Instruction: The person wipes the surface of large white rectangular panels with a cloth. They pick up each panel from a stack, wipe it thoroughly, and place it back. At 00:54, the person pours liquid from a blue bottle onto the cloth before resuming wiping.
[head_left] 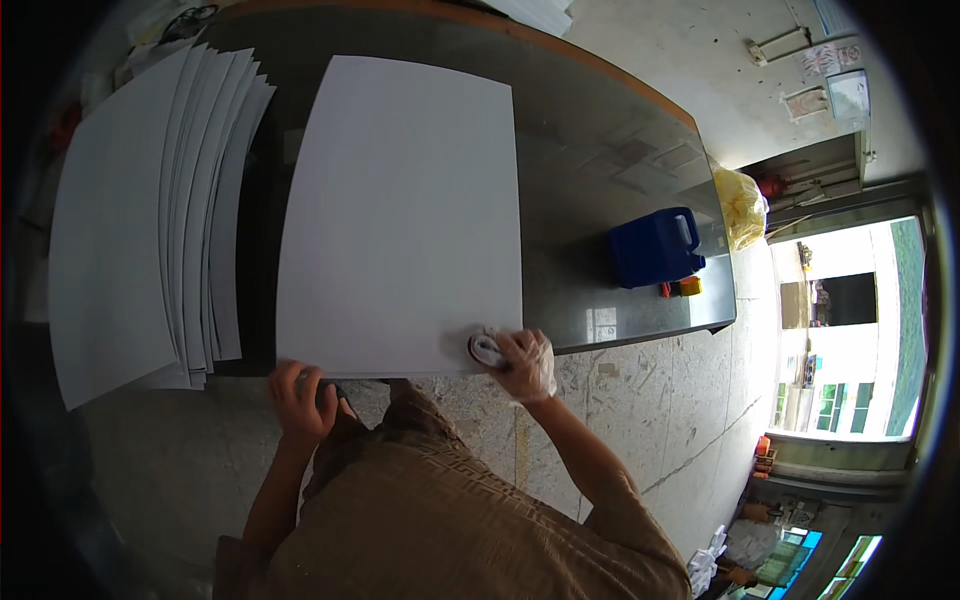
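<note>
A large white sheet, possibly the top one of a thin stack, lies flat on the dark, glossy table in front of me. At its near left corner my left hand has its fingers curled over the edge, thumb below. My right hand wears a thin translucent glove. Its fingers are closed round a rolled white wad of cloth with a dark rim, pressed on the sheet's near right corner. Whether the wad is cloth or paper is hard to make out.
To the left, a fanned stack of white sheets overhangs the near table edge. On the right stand a blue jerrycan and a small yellow-and-red object. A yellow plastic bag sits beyond the table's right end.
</note>
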